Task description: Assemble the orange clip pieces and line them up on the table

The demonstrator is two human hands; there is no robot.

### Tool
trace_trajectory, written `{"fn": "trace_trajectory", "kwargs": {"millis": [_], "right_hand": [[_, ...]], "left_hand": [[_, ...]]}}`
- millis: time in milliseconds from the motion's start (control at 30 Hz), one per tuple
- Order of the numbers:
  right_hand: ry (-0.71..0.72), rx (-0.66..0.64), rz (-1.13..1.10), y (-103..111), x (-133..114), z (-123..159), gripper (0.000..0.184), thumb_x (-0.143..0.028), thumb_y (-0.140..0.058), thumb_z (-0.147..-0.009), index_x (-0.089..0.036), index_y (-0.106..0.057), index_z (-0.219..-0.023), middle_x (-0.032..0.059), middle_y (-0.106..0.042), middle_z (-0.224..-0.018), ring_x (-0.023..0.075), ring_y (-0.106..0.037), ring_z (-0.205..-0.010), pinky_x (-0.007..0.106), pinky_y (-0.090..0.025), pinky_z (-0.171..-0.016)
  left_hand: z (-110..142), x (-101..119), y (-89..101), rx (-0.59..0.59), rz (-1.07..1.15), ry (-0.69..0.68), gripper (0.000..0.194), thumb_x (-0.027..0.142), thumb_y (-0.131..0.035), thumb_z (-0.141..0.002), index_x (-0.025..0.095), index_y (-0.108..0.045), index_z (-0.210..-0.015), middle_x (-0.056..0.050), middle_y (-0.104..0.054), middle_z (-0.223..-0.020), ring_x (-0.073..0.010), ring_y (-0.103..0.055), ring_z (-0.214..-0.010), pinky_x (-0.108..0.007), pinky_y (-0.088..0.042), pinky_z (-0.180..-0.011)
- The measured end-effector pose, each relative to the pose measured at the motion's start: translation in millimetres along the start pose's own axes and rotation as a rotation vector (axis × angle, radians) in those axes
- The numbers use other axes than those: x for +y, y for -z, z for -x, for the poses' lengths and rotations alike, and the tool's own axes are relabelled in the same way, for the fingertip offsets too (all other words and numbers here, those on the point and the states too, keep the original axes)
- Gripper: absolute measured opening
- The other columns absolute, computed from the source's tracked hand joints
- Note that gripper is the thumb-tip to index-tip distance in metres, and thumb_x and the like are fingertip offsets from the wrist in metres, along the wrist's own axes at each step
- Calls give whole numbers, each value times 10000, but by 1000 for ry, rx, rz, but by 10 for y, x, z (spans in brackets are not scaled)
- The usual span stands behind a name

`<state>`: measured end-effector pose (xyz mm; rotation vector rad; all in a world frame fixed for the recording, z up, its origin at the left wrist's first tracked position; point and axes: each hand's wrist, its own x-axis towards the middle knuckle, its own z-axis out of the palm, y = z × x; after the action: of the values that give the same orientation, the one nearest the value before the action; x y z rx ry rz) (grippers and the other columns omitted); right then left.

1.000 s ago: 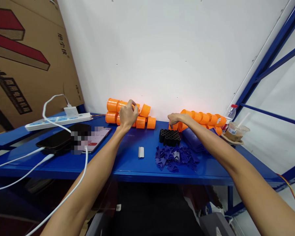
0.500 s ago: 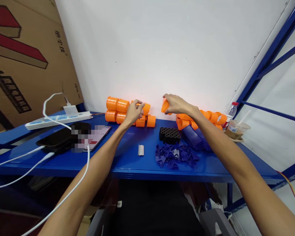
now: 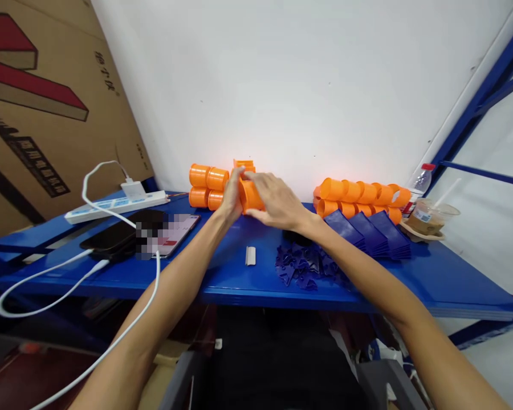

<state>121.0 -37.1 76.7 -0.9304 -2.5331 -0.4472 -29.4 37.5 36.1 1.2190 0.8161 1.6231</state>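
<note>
My right hand [image 3: 276,202] holds an orange plastic cup [image 3: 251,195] on its side, fingers wrapped over it, at the left pile of orange cups [image 3: 207,186]. My left hand [image 3: 232,196] rests against that cup's left side, fingers curled round it. A second pile of orange cups [image 3: 359,196] lies to the right by the wall. Under my right wrist lie dark blue triangular pieces [image 3: 301,266] and a partly hidden black block [image 3: 291,235]. A small white clip [image 3: 250,255] lies on the blue shelf [image 3: 222,279].
Dark blue flat stacks [image 3: 370,232] lie before the right pile. A drink cup with a straw [image 3: 431,216] and a bottle [image 3: 421,177] stand at far right. Phones [image 3: 123,236], white cables and a power strip [image 3: 115,206] occupy the left. A cardboard box [image 3: 38,108] leans at the back left.
My right hand carried an orange cup from the right pile leftwards to the left pile. My left hand stayed at the left pile and now meets that cup.
</note>
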Motion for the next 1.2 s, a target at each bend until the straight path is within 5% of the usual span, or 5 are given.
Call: {"fn": "trace_trajectory", "kwargs": {"millis": [233, 433, 667, 900, 1200], "right_hand": [[-106, -223, -213, -50, -97, 197, 112, -245, -674, -1010, -177, -728, -1081, 109, -726, -1205, 281, -667, -1146, 371, -488, -957], [5, -483, -339, -375, -176, 369, 203, -372, -807, -943, -199, -743, -1026, 100, -771, -1176, 268, -714, -1051, 315, -462, -809], [-51, -509, -311, -444, -330, 386, 118, -261, -727, -936, -188, -742, -1027, 109, -785, -1188, 255, -731, -1016, 311, -433, -735], [-116, -483, -153, -390, -250, 376, 200, -247, -691, -950, -135, -777, -1092, 174, -806, -1199, 301, -755, -1054, 336, -443, -726], [-214, -480, -298, -457, -100, 360, 120, -178, -813, -926, -198, -849, -1038, 93, -857, -1175, 286, -794, -1125, 308, -505, -820]], "left_hand": [[-113, 69, 207, 108, 325, 109, 560, 754, -529, -1014, 211, -619, -908, -65, -713, -791, -242, -760, -868, -390, -623, -854], [-94, 102, 223, 43, 295, 133, 728, 798, -300, -1094, 181, -628, -889, -91, -697, -780, -234, -745, -938, -376, -605, -913], [-19, 139, 129, 90, 268, 129, 714, 785, -295, -1105, 190, -610, -867, -87, -691, -767, -257, -740, -937, -420, -643, -895], [-84, 37, 151, 108, 188, 72, 673, 848, -534, -976, 203, -685, -1091, -107, -742, -848, -313, -767, -973, -464, -653, -875], [-85, 20, 130, 97, 282, 142, 691, 832, -623, -942, 182, -723, -1157, -72, -727, -747, -254, -776, -775, -404, -664, -784]]}}
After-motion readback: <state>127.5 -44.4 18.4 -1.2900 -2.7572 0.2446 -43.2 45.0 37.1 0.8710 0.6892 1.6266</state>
